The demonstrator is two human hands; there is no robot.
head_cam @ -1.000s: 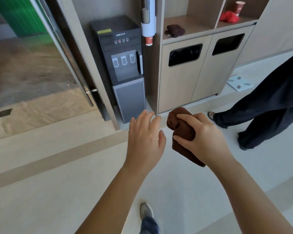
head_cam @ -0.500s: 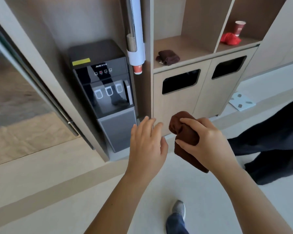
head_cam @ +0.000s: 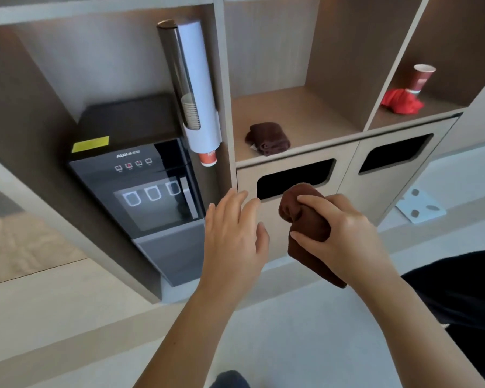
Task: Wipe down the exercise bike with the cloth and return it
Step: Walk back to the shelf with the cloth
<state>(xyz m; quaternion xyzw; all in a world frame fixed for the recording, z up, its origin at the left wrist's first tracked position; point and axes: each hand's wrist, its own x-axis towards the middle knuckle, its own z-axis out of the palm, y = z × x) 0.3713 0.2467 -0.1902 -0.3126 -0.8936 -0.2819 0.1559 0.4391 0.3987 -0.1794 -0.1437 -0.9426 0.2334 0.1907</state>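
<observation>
Brown cloth (head_cam: 305, 219), bunched, is being clutched in the right grip (head_cam: 345, 233) short of the shelf (head_cam: 291, 113), the left grip (head_cam: 233, 233) being held open, empty; the return step is judged in hand, a lift onto that shelf being called for.

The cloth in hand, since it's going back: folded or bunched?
Bunched: the right hand grips the brown cloth as a crumpled wad, one end hanging below.

water dispenser (head_cam: 140, 191), cup tube (head_cam: 196, 88), paper cup (head_cam: 422, 78)
</observation>
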